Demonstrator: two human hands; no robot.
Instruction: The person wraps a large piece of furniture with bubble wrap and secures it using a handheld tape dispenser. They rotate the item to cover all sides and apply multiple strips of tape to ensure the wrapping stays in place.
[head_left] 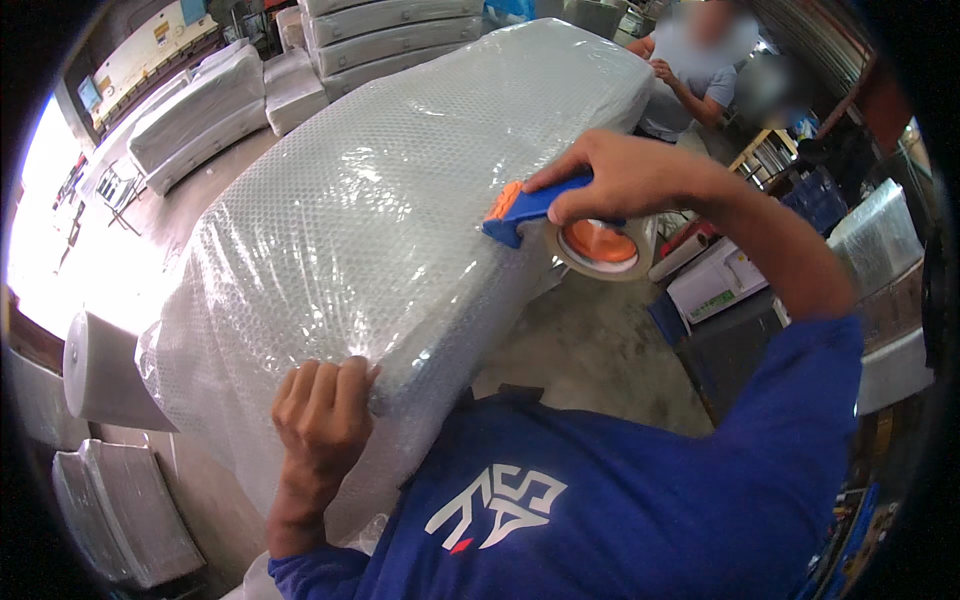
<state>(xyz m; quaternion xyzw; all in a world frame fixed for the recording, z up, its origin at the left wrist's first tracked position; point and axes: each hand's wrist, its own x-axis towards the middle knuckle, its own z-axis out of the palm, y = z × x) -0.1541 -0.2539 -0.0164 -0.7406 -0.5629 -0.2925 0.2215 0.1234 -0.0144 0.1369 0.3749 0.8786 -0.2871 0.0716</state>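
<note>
Head view: a large rectangular mattress wrapped in clear bubble film [380, 200] fills the centre of the frame, running from lower left to upper centre; the right hand [610, 178], right of centre, is closed around the blue-and-orange handle of a tape dispenser with a roll of clear tape [570, 225], its blade end touching the film at the mattress's right edge, while the left hand [322, 405], at lower centre, presses curled fingers onto the film at the near corner. The step in hand appears to be taping down the wrap along this edge; the next move likely calls for a steady pull of the dispenser along the film while the left hand keeps the fold flat.
</note>
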